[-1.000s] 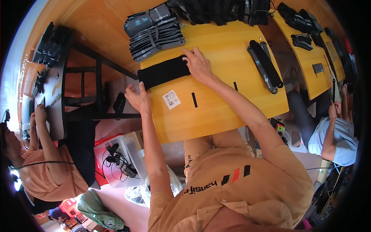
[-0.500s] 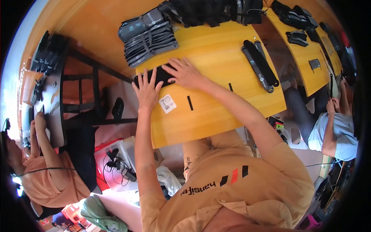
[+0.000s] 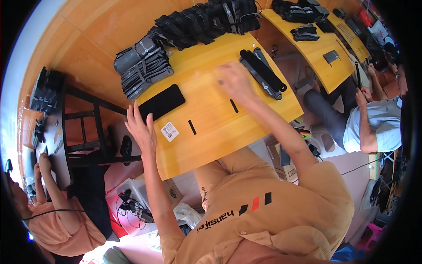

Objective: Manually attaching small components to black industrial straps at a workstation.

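Observation:
A flat black piece with rounded corners [image 3: 163, 103] lies on the yellow table [image 3: 211, 141] near its left edge. My left hand [image 3: 143, 130] is at the near left end of that piece, its fingers spread and nothing in its grasp. Over the table, my right hand [image 3: 236, 83] is blurred by motion, so its fingers are unclear. Just right of it lie several black and grey straps [image 3: 263, 72], side by side. Between the hands and me are a white printed label [image 3: 169, 131] and two short black strips, one on the left [image 3: 192, 127] and one further right [image 3: 234, 106].
Bundled grey-black straps [image 3: 145, 70] are stacked at the table's far left corner. A long row of black folded pieces [image 3: 202, 22] runs along the back. One person [image 3: 66, 215] works at a dark table on the left, another [image 3: 373, 125] sits at right.
Both hands have come off the black piece, uncovering it. My right hand has moved right toward the straps; my left has drawn back to the piece's edge. The view has shifted.

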Tool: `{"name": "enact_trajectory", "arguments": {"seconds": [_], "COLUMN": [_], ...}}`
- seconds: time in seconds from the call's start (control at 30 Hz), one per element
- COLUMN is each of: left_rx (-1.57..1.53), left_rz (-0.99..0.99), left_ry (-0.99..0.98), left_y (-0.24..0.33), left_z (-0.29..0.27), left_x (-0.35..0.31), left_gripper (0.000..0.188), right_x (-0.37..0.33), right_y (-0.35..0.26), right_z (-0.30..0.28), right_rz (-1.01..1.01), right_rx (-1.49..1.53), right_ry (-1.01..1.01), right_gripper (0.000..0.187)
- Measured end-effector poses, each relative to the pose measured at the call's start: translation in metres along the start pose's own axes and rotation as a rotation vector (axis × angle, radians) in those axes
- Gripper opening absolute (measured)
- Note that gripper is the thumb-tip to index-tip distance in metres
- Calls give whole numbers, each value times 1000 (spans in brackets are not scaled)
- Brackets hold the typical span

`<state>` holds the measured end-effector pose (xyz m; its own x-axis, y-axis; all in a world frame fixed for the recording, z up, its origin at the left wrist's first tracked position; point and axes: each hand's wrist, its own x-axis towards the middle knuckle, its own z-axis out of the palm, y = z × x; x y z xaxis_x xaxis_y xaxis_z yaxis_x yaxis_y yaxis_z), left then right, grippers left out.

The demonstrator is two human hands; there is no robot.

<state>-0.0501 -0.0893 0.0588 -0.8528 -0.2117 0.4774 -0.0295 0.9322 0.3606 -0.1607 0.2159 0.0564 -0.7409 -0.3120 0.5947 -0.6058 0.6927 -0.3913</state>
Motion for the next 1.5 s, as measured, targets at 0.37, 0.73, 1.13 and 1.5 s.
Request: {"name": "enact_trajectory", "arguments": {"seconds": [0.37,0.73,1.13,1.5], "left_rx": [-605,-952,-1428,-1428], "left_rz": [-454,-486,-501,-689], "left_ry": [12,-35,-268,-178], "left_y": [65,91,190,149], "left_z": [-25,-12,0,-18], "left_x": [-128,-128,-87,-106], "left_gripper": [29,24,29,27], "right_x": [-50,-52,-69,-88], "right_y": [96,133,-36,-92], "right_z": [-73,-84,-76,-55], "right_rz": [502,558,288,488], "right_rx": [-388,-136,667,1316], "right_ry": [-218,-79,-132,-726], "right_gripper": [54,47,54,35]}}
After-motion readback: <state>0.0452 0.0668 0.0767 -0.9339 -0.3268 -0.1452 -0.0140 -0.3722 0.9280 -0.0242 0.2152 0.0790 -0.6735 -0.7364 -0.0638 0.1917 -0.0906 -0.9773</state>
